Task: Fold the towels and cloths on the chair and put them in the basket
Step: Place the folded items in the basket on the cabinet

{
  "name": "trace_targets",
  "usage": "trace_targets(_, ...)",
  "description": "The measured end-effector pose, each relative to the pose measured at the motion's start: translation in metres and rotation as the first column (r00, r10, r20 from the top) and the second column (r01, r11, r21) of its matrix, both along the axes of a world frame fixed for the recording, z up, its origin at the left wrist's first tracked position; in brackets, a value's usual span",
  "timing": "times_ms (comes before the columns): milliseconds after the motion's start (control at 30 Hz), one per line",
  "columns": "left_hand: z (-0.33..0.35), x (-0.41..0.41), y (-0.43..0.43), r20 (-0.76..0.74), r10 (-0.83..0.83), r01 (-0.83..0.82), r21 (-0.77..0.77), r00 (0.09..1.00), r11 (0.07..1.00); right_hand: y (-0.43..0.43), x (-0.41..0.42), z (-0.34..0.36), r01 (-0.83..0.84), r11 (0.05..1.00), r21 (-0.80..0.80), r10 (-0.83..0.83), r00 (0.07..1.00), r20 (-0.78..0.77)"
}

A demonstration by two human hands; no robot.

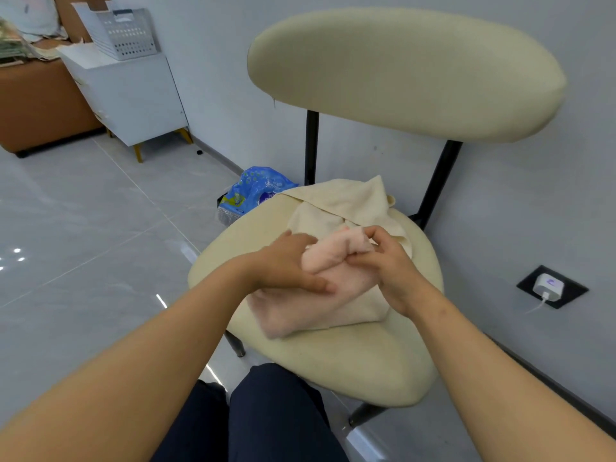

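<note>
The pink towel (316, 305) lies on the seat of the chair (350, 368), partly on top of a cream cloth (350, 201) that spreads toward the far side of the seat. The left hand (286, 265) rests flat on the towel's left part, fingers stretched and close together, their tips hidden behind the raised fold. The right hand (390, 261) has its fingers curled and pinches that fold at the towel's far right end.

The towel looks soft, limp and light, with a fluffy pile. It will likely sag wherever it is not held and will not keep a crease unless pressed. Holding it best means pinching at corners or along a folded edge, with the other palm pinning the layers. The cream cloth looks thinner and smoother, so it may slide under the towel.

Counted: 1 pink towel, 1 cream cloth, 1 chair, 2 hands. 1 white basket (123, 35) stands far left on a white cabinet (133, 95), well apart from the chair. 1 blue bag (260, 188) sits on the floor just beyond the seat.
</note>
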State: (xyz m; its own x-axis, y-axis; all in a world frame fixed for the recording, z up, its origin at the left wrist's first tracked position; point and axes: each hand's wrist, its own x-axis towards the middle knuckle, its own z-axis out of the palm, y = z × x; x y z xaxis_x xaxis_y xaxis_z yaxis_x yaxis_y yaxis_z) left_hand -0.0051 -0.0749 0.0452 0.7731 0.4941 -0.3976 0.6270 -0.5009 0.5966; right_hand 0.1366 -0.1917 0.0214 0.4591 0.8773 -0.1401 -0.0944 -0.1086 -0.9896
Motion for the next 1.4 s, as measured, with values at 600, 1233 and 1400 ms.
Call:
trace_targets(600, -0.016, -0.037, -0.032, 0.41, 0.385, -0.267, -0.317, 0.827, 0.91, 0.005, -0.018, 0.01, 0.369, 0.912, -0.18, -0.388, 0.918, -0.083)
trace_targets(1233, -0.009, -0.047, 0.105, 0.134, 0.708, -0.376, -0.771, 0.693, 0.514, 0.135, -0.052, 0.012, -0.05, 0.967, -0.251, -0.036, 0.943, -0.33)
trace_targets(1400, 0.058, -0.065, 0.128, -0.001, 0.65, -0.364, -0.829, 0.76, 0.424, 0.149, -0.057, 0.077, -0.153, 0.926, -0.344, -0.008, 0.906, -0.424)
